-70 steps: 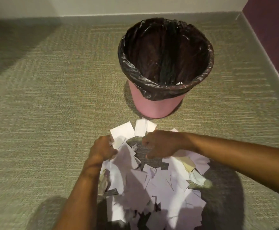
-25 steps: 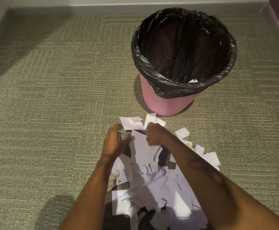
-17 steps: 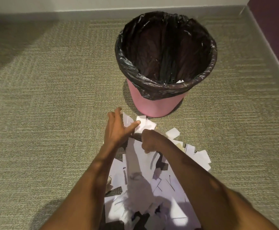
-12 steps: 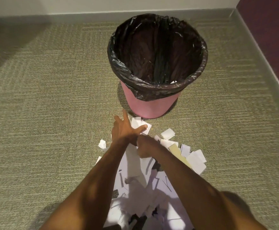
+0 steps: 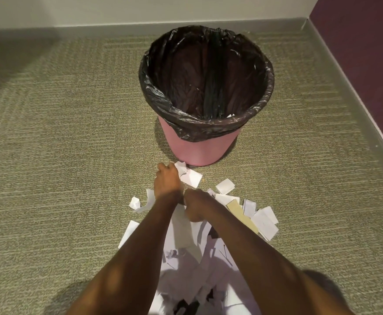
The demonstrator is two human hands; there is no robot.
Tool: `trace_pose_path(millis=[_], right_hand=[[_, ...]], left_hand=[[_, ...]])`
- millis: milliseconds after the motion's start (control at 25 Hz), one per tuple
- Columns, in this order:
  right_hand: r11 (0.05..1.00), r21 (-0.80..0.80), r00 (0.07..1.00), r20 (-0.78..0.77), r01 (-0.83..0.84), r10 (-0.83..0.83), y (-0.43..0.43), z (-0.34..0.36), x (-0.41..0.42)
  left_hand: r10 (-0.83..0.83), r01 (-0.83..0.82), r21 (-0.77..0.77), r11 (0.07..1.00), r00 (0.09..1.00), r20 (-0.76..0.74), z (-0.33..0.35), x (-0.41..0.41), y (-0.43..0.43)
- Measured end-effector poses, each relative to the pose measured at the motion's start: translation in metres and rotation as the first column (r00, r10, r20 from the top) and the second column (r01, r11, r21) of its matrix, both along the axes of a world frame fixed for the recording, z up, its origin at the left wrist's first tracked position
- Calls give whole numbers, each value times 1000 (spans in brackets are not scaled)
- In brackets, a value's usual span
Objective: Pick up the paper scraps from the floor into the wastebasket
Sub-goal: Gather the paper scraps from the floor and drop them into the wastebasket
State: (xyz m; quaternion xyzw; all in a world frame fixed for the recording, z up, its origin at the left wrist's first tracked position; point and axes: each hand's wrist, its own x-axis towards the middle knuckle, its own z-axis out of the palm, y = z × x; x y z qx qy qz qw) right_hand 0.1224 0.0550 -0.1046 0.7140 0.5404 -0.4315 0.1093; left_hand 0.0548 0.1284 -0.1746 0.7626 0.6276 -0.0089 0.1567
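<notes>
1. Olive-green ribbed carpet (image 5: 60, 144) covers the floor all around the wastebasket, running back to a grey skirting board (image 5: 72, 32) behind it and a dark purple wall (image 5: 368, 53) off to its right
2. Pink wastebasket (image 5: 199, 148) stands upright on the carpet, lined with a black bin bag (image 5: 206, 71) folded over its rim; a small white piece or two shows inside, against the near right wall of the bag
3. White paper scraps (image 5: 186, 264) lie heaped on the carpet in front of the wastebasket, the heap widening toward the camera; both forearms cross over it and hide much of its middle
4. Left hand (image 5: 166, 180) is just in front of the wastebasket's base, knuckles up, fingers curled down onto a crumpled white scrap (image 5: 181, 167) and touching a flat one (image 5: 192, 178); whether it actually grips them I cannot tell
5. Right hand (image 5: 194, 206) sits nearer the camera than the left, touching its wrist, curled into a fist on the heap; what it holds is hidden
6. Tan slip (image 5: 240, 212) lies among white pieces, in front of the wastebasket and right of the hands
7. Small crumpled ball (image 5: 134, 203) lies apart, in front of the wastebasket and left of the left forearm
</notes>
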Motion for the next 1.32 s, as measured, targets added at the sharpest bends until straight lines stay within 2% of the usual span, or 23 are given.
trace_pose_path(millis=[160, 280, 320, 400, 480, 560, 640, 720, 800, 840, 880, 960, 1000, 1040, 1120, 1240, 1320], right_hand=[[995, -40, 995, 39, -88, 89, 5, 30, -1], [982, 35, 982, 37, -187, 186, 15, 67, -3], [973, 59, 974, 42, -225, 223, 20, 83, -3], [950, 72, 952, 38, -305, 303, 30, 122, -2], [914, 74, 917, 6, -398, 399, 35, 166, 2], [886, 161, 897, -17, -434, 442, 35, 212, 11], [883, 318, 922, -61, -346, 383, 31, 249, 30], [884, 436, 957, -145, -167, 252, 29, 275, 54], [859, 504, 968, -246, 89, 43, 31, 285, 82], [819, 524, 952, -296, 234, -83, 33, 284, 94], [754, 536, 913, -345, 381, -217, 36, 279, 105], [579, 534, 788, -422, 616, -448, 44, 262, 118], [509, 534, 736, -434, 675, -520, 47, 253, 120], [461, 533, 698, -438, 709, -567, 51, 244, 121], [402, 504, 634, -478, 765, -608, 55, 230, 119], [347, 394, 525, -616, 851, -587, 58, 221, 117], [322, 378, 497, -655, 868, -569, 57, 222, 116]], left_hand=[[-13, 11, 22, 1000, 997, 70, 9, -17, 4], [168, -134, -136, 982, 947, 275, 46, -29, 16], [232, -176, -196, 965, 920, 317, 67, -36, 23], [276, -206, -216, 954, 886, 372, 118, -57, 27], [326, -265, -196, 944, 836, 441, 179, -82, 18], [318, -303, -122, 945, 769, 555, 227, -116, 46], [328, -332, -108, 937, 732, 598, 255, -144, 94], [318, -328, -105, 939, 709, 629, 269, -151, 143], [216, -141, -163, 976, 657, 722, 305, -98, 142], [161, -22, -191, 981, 640, 751, 330, -60, 125], [123, 34, -192, 981, 660, 741, 347, -25, 116], [119, 66, -234, 970, 708, 696, 354, 17, 106], [107, 92, -264, 960, 752, 650, 348, 30, 105], [111, 94, -301, 949, 794, 598, 338, 39, 105], [128, 105, -366, 924, 819, 559, 321, 56, 98], [162, 136, -411, 902, 774, 611, 299, 67, 97], [150, 110, -358, 927, 766, 625, 295, 65, 99]])
